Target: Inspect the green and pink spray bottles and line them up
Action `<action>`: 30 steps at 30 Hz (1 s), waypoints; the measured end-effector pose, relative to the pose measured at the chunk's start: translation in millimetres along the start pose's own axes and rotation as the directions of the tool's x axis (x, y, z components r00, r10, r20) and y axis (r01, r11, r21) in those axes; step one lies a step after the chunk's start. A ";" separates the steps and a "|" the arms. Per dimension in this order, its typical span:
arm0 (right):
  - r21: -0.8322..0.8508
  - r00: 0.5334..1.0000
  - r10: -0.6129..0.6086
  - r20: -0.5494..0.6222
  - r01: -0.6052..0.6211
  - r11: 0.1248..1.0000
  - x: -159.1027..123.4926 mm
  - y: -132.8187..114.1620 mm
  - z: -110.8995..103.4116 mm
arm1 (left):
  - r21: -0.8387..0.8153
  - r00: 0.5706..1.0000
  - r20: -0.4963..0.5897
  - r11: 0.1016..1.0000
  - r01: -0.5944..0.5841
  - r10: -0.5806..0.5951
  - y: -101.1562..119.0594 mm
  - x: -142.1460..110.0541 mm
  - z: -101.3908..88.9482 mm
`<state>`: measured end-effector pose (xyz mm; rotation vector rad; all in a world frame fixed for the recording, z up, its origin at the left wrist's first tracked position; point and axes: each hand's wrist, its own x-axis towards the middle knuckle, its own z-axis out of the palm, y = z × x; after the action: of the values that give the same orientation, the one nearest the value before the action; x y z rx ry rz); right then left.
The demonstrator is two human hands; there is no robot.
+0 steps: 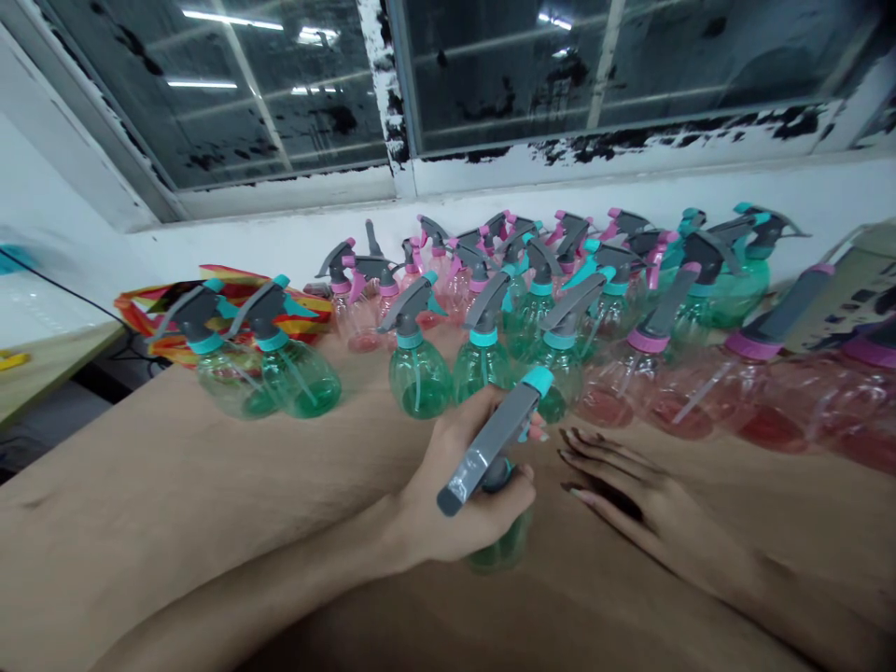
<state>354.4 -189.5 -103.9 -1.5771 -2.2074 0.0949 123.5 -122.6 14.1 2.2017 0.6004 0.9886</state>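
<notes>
Wrapped around the neck of a green spray bottle is my left hand. The bottle's grey head with a turquoise nozzle points away from me, and its lower body shows beneath my fingers. To the right, my right hand rests over the table with its fingers stretched out and nothing in them. Just beyond the hands stand green spray bottles with grey and turquoise heads. Pink spray bottles continue that row on the right.
Behind the front row, more pink and green spray bottles crowd against the wall under the window. A red and yellow plastic bag lies behind two green bottles at left. A printed beige container stands at far right on the wooden table.
</notes>
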 end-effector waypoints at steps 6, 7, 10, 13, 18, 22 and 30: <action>-0.003 1.000 -0.008 -0.013 0.008 1.000 0.5 -0.3 0.7 | 0.105 1.000 0.006 0.994 0.028 -0.029 -2.6 -3.5 4.2; -0.003 1.000 -0.012 -0.016 0.012 1.000 0.6 -0.3 0.7 | 0.116 0.999 -0.014 0.993 0.031 -0.029 -2.8 -4.4 5.3; -0.014 1.000 -0.020 -0.011 0.020 1.000 0.7 -0.3 0.0 | 0.110 0.997 -0.063 0.993 0.049 -0.042 -3.2 -6.6 8.1; -0.020 1.000 -0.014 0.006 0.014 1.000 0.6 -0.4 -0.9 | 0.106 0.996 -0.077 0.993 0.055 -0.047 -3.4 -7.1 9.0; 0.000 1.000 0.003 0.004 -0.003 1.000 1.2 -1.0 -0.7 | 0.125 0.996 -0.069 0.990 0.060 -0.051 -4.5 -6.4 8.5; 0.018 1.000 0.009 -0.012 -0.009 1.000 1.4 -1.1 -0.2 | 0.134 0.994 -0.062 0.986 0.097 -0.089 -5.2 -7.3 8.9; 0.017 1.000 0.005 -0.003 -0.005 1.000 0.6 -0.4 -0.3 | 0.092 0.993 -0.045 0.990 0.109 -0.105 -8.7 -8.9 9.9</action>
<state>354.0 -189.1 -103.3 -1.5720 -2.1948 0.1120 124.6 -125.8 -1.4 2.2107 0.7900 0.9681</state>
